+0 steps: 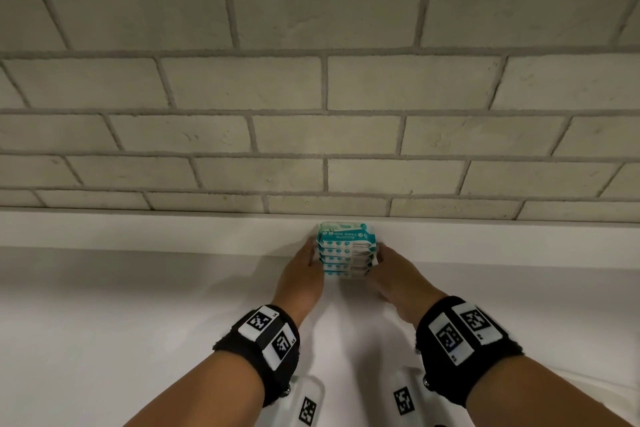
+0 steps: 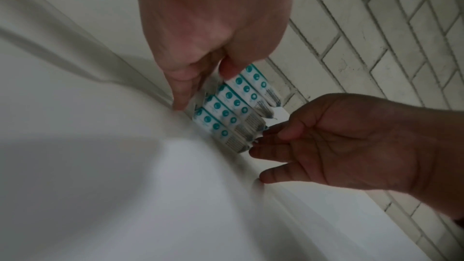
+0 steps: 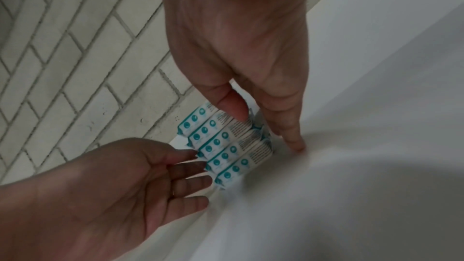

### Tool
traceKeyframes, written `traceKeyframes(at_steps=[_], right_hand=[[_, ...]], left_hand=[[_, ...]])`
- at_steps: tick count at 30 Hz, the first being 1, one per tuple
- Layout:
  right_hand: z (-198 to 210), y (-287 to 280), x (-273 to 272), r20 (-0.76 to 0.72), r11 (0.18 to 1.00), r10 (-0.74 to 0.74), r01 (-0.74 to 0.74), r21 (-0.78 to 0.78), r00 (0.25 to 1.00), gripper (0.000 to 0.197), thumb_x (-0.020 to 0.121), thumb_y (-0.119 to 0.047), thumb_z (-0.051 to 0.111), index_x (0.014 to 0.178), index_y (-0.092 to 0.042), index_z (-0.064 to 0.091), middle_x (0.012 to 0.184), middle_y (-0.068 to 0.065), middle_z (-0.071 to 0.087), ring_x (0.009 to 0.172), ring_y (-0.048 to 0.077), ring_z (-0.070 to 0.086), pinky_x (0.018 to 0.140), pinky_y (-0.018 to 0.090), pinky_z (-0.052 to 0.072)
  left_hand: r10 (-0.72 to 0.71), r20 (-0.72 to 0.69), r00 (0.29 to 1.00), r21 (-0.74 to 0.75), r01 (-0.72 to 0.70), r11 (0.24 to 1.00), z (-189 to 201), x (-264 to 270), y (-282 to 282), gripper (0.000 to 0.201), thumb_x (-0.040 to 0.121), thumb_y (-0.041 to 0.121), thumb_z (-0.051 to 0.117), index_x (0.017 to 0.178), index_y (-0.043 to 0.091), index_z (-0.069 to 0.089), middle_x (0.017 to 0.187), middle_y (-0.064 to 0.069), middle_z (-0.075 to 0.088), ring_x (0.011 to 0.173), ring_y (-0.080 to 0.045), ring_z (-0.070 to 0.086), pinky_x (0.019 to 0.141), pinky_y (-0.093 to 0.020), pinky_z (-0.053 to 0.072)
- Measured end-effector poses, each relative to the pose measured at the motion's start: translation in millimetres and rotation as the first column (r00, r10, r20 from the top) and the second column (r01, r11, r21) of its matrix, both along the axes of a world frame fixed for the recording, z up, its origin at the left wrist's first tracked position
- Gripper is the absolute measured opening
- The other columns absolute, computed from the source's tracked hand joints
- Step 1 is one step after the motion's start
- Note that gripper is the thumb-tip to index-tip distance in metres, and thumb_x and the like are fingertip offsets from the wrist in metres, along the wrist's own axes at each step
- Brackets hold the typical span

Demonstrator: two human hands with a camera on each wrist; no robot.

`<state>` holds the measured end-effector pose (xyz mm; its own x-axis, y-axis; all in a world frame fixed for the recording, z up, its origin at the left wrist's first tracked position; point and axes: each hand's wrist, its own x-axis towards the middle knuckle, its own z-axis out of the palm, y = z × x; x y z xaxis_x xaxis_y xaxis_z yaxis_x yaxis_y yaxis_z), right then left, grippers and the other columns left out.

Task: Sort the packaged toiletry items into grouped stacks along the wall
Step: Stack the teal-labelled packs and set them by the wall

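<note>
A stack of several teal-and-white mini wipes packs (image 1: 346,250) stands on the white counter (image 1: 138,322), right against the low ledge under the wall. My left hand (image 1: 310,258) touches the stack's left end with straight fingers. My right hand (image 1: 382,258) does the same at the right end. In the left wrist view the stack (image 2: 231,110) sits below my left hand (image 2: 198,84), whose thumb lies on the packs' front edges, while my right hand (image 2: 273,146) meets the other end. In the right wrist view the stack (image 3: 226,150) lies between my right hand (image 3: 266,128) and left hand (image 3: 191,172).
A pale brick wall (image 1: 325,135) rises straight behind the stack, above a low white ledge (image 1: 173,229). The counter stretches left and right of the hands. Black wristbands with printed markers are on both wrists.
</note>
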<state>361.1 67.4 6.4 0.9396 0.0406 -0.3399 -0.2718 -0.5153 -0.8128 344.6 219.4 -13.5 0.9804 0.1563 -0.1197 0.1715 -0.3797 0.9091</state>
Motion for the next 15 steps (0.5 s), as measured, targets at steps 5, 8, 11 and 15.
traceKeyframes(at_steps=[5,8,11,15], right_hand=[[7.4,0.2,-3.7,0.066,0.994,-0.042,0.035,0.103,0.997,0.047,0.093,-0.001,0.035,0.132,-0.023,0.048,0.114,-0.001,0.060,0.087,0.010,0.054,0.065,0.019,0.042],[6.4,4.3,-4.0,0.099,0.997,-0.015,0.008,0.072,0.995,0.046,0.093,-0.003,0.033,0.130,-0.024,0.052,0.110,-0.001,0.062,0.078,0.002,0.051,0.058,0.015,0.037],[13.2,-2.0,-8.4,0.049,0.998,-0.031,0.028,0.059,0.998,0.050,0.095,-0.004,0.037,0.142,-0.022,0.042,0.126,0.001,0.056,0.103,0.015,0.057,0.078,0.019,0.043],[27.5,-27.2,-23.7,0.005,0.999,0.022,-0.022,-0.029,1.000,0.059,0.096,-0.007,0.042,0.151,-0.019,0.026,0.154,0.002,0.033,0.139,0.022,0.034,0.109,0.030,0.029]], left_hand=[[0.102,0.021,0.995,-0.225,-0.095,0.970,11.6,0.0,-4.0,0.042,0.088,0.064,0.030,0.092,0.041,0.066,0.105,0.002,0.070,0.103,-0.017,0.064,0.097,-0.046,0.050],[0.119,0.035,0.992,-0.163,-0.112,0.980,15.4,1.8,-7.3,0.047,0.094,0.058,0.030,0.081,0.031,0.066,0.090,-0.002,0.073,0.089,-0.020,0.069,0.087,-0.045,0.056],[0.140,0.009,0.990,-0.154,-0.137,0.979,20.8,-0.1,-7.3,0.045,0.099,0.050,0.031,0.077,0.028,0.063,0.084,-0.003,0.068,0.084,-0.019,0.065,0.087,-0.040,0.055],[0.161,-0.068,0.985,-0.135,-0.169,0.976,26.5,-11.7,5.2,0.038,0.099,0.045,0.037,0.092,0.018,0.063,0.100,-0.012,0.063,0.094,-0.028,0.059,0.093,-0.041,0.049]])
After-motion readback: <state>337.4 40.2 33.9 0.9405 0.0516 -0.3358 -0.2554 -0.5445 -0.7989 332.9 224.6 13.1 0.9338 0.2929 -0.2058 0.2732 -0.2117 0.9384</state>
